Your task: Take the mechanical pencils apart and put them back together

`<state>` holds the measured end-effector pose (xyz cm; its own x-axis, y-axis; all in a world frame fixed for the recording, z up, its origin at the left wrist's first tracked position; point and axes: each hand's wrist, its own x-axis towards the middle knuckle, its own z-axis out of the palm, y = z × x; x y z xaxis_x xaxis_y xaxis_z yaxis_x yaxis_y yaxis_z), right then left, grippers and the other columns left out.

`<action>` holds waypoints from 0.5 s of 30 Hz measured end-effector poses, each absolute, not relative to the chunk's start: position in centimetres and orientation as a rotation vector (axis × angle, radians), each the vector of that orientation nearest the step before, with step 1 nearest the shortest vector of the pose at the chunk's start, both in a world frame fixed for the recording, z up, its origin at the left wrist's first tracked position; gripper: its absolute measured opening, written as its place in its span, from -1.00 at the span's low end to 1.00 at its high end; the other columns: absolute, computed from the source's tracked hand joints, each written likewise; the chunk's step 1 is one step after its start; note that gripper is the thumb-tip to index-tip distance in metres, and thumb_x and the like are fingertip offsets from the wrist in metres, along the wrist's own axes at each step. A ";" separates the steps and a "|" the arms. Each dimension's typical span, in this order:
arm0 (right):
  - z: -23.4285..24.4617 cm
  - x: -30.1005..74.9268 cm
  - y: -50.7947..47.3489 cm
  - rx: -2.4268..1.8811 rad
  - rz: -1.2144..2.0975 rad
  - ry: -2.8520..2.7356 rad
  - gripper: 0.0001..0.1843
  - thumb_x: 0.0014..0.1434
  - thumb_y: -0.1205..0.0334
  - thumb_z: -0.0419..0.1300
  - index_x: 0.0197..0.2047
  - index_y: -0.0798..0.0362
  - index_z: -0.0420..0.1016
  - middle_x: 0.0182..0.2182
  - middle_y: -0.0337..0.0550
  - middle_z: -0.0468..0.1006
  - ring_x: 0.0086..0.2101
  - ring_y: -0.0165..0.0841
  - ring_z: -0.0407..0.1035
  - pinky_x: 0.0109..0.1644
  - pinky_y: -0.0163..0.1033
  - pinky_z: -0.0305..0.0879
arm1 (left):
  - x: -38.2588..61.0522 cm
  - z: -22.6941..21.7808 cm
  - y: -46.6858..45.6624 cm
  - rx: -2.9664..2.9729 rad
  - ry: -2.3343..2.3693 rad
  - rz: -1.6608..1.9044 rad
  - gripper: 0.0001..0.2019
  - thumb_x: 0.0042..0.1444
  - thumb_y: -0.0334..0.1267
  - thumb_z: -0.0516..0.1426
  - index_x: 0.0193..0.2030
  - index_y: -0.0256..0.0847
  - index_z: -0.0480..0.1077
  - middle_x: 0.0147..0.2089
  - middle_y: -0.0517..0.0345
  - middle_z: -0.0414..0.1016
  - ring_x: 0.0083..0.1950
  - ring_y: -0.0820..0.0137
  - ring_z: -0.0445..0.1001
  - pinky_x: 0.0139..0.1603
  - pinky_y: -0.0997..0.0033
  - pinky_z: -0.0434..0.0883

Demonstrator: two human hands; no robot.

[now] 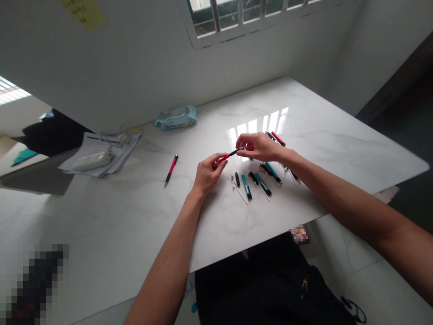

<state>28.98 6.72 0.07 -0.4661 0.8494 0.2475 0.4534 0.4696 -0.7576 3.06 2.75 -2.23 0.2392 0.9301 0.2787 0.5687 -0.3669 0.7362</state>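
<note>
Apparently one red-black pen [230, 154] between hands [207, 175] [262, 146], well inside table edge [237, 251]

Red-and-black pen [234, 152], aslant between the hands [207, 174] [260, 146], tip seemingly rightward

Written in dark marks on a yellow note [83, 12] on the wall, far out toward ten o'clock: too blurred to decipher. Printed in dark capitals along a light-blue packet [175, 118], closer in toward ten o'clock: possibly ending in "WIPES", otherwise unclear. Marked in a dark strip on the papers [72, 157] toward nine o'clock: unreadable. Marked in pale strips on teal pens [244, 181] toward four o'clock: too small to read.
</note>
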 end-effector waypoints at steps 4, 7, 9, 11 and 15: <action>0.0 29.0 6.8 -1.064 0.816 -2.094 -0.63 0.35 -0.10 0.33 -0.12 0.08 0.69 -0.30 -0.09 0.69 -0.34 -0.32 0.47 -0.23 -0.19 0.31 | 3.0 -2.3 2.8 2.029 1.367 0.964 -0.66 0.35 -0.04 0.24 0.09 -0.16 0.69 -0.26 0.16 0.65 -0.36 0.44 0.37 -0.25 0.44 0.35; 0.0 29.0 6.8 -1.054 0.826 -2.092 -0.67 0.34 -0.05 0.32 -0.12 0.08 0.67 -0.33 -0.12 0.68 -0.37 -0.33 0.47 -0.24 -0.20 0.31 | 3.0 -2.4 2.8 2.025 1.361 0.960 -0.67 0.34 -0.05 0.24 0.08 -0.17 0.70 -0.31 0.20 0.60 -0.40 0.47 0.29 -0.30 0.44 0.29; 0.0 28.9 6.8 -1.073 0.830 -2.114 -0.63 0.40 -0.07 0.26 -0.21 0.07 0.66 -0.39 -0.13 0.65 -0.39 -0.34 0.44 -0.24 -0.19 0.30 | 3.0 -2.4 2.8 2.024 1.359 0.958 -0.67 0.33 -0.04 0.25 0.08 -0.17 0.70 -0.32 0.20 0.59 -0.41 0.47 0.29 -0.31 0.45 0.28; 0.0 28.9 6.7 -1.063 0.826 -2.114 -0.63 0.39 -0.08 0.26 -0.15 0.07 0.67 -0.35 -0.12 0.67 -0.36 -0.33 0.45 -0.23 -0.19 0.30 | 3.0 -2.4 2.8 2.025 1.362 0.958 -0.66 0.33 -0.04 0.25 0.08 -0.16 0.70 -0.31 0.20 0.59 -0.41 0.46 0.29 -0.31 0.45 0.28; 0.1 28.9 6.6 -1.048 0.822 -2.118 -0.67 0.36 -0.04 0.29 -0.15 0.08 0.66 -0.36 -0.12 0.65 -0.36 -0.33 0.46 -0.24 -0.20 0.30 | 3.0 -2.4 2.8 2.023 1.359 0.959 -0.67 0.33 -0.04 0.25 0.07 -0.16 0.70 -0.29 0.18 0.61 -0.40 0.46 0.32 -0.31 0.46 0.29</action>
<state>28.89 6.64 0.07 -0.4861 0.8351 0.2574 0.4429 0.4894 -0.7512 3.00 2.83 -2.37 0.2473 0.9309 0.2689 0.5651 -0.3640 0.7404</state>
